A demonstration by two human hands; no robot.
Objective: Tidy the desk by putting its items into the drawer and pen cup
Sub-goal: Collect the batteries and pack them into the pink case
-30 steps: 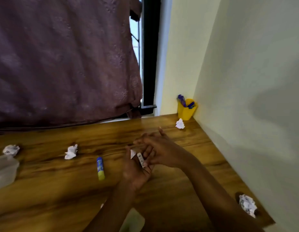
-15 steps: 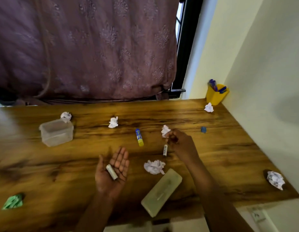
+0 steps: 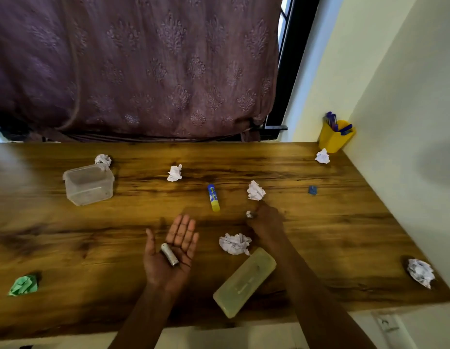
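Observation:
My left hand lies palm up over the wooden desk, fingers straight, with a small white cylinder resting on the palm. My right hand is knuckles up on the desk, its curled fingertips pinching a second small white cylinder. A blue and yellow glue stick lies just beyond both hands. A small blue block sits to the right. The yellow pen cup with blue pens stands in the far right corner. No drawer is visible.
Several crumpled white paper balls lie about, one between my hands and one just past my right hand. A clear plastic box stands at the left, a translucent case at the near edge, a green paper ball at the near left.
My right hand has come down onto the small white cylinder that lay on the desk and pinched it. My left hand stays palm up with the other cylinder.

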